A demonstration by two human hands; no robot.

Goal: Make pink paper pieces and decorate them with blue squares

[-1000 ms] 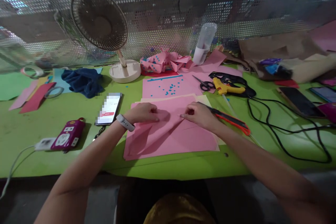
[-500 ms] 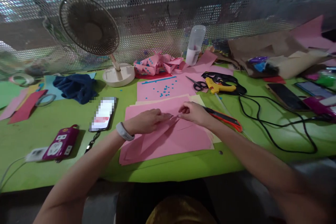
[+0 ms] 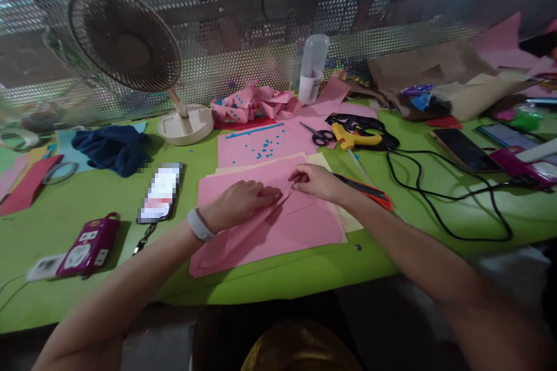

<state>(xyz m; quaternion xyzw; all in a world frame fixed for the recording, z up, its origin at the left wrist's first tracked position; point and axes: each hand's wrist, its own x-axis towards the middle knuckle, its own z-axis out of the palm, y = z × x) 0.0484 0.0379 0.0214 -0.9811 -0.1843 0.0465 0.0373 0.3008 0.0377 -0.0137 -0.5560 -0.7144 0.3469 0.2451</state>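
A stack of pink paper sheets [image 3: 300,232] lies in front of me, with pale yellow sheets peeking out behind. The top pink sheet [image 3: 243,231] has its left part lifted and folded over, leaving a shadowed gap beneath. On that flap is my left hand [image 3: 241,203], fingers curled at the raised edge; a pale band circles the wrist. My right hand [image 3: 315,181] pinches the flap's far tip between thumb and finger. A box cutter [image 3: 365,190] with an orange-edged handle lies just right of the right hand, partly under the forearm.
Scissors [image 3: 319,134] and a yellow glue gun [image 3: 354,138] sit beyond the stack. A fan [image 3: 185,124], a phone [image 3: 161,191] and a purple power bank [image 3: 89,243] stand or lie leftward. Black cable [image 3: 418,185] loops on the right. Small blue bits [image 3: 265,151] dot another pink sheet.
The whole view has shifted a little, so things appear farther left. Both hands stay on the pink paper; the left hand's fingers lie a bit more curled along the folded edge.
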